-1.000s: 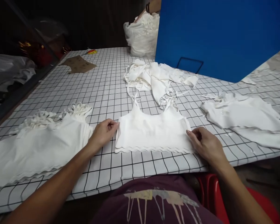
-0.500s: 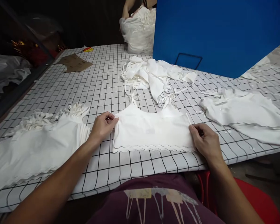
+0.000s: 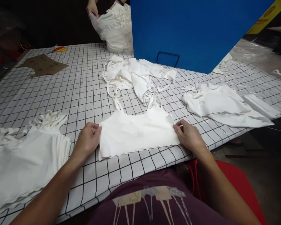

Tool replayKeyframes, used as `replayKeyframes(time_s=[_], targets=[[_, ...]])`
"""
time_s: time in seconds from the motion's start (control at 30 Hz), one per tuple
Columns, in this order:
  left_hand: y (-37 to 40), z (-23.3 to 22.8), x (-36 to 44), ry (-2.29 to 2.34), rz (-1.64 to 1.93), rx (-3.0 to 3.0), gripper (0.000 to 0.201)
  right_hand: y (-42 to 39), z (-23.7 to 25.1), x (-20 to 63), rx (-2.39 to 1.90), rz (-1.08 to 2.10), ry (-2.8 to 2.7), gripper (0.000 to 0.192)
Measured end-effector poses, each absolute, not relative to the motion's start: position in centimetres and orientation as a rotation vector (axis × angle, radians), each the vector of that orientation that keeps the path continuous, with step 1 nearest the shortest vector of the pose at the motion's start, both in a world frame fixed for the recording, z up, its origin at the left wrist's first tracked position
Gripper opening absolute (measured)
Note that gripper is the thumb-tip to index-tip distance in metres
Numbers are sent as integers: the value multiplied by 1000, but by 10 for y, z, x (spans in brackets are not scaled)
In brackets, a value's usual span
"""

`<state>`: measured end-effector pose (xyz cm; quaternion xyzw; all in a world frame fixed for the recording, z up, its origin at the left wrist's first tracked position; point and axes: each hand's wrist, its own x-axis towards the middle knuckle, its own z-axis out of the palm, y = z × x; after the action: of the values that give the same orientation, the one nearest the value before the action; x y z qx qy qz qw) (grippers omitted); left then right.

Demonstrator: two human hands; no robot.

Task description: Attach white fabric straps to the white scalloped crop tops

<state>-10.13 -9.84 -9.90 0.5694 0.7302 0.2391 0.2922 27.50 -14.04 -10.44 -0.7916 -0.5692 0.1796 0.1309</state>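
Note:
A white camisole top [image 3: 135, 131] with thin straps and a wavy hem lies flat in front of me, its straps pointing away. My left hand [image 3: 89, 137] pinches its left side edge between thumb and fingers. At the opposite side edge, my right hand [image 3: 188, 134] grips the fabric in the same way. Beyond the straps is a loose heap of white tops [image 3: 135, 75]. To the left, a neat stack of white tops [image 3: 35, 156] lies with its straps bunched at the far end. More white garments [image 3: 220, 101] lie flat on the right.
The table wears a white cloth with a black grid [image 3: 84, 78]. A blue board [image 3: 184, 31] stands at the back. Beside it, another person's hand [image 3: 93, 7] holds a plastic bag of white garments [image 3: 118, 29]. Brown cardboard [image 3: 45, 65] and red-yellow scissors [image 3: 60, 49] lie far left. A red chair [image 3: 234, 184] stands right.
My view has turned right, so things sit further left. The small printed patch on the camisole no longer shows, and its hem slants more. The other person's hand has pulled the bag's edge outward.

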Motion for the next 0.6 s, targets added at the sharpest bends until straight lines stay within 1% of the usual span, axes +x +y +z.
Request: replayKeyframes(time_s=[0.1,0.2,0.27,0.33,0.43,0.53,0.6], targets=[[-97,-98,-102,2005,568,1612,23,-142,-104,269,-2355,322,-1667,22],[-94,-96,-100,2063,530,1719,23,-143,-108,260,-2064,4,-1850,32],[-93,-94,-100,2094,450,1814,23,-144,-114,256,-1870,-75,-2059,38],[-92,-93,-100,2117,299,1904,26,-145,-121,257,-1844,-39,-2178,39],[-91,-89,-97,2147,157,2036,33,-144,-126,267,-1897,67,-2135,38],[-88,-78,-75,2069,244,2294,30,-131,-116,278,-1805,201,-2021,36],[-82,-71,-42,1849,318,2469,25,-110,-100,282,-1729,254,-1959,33]])
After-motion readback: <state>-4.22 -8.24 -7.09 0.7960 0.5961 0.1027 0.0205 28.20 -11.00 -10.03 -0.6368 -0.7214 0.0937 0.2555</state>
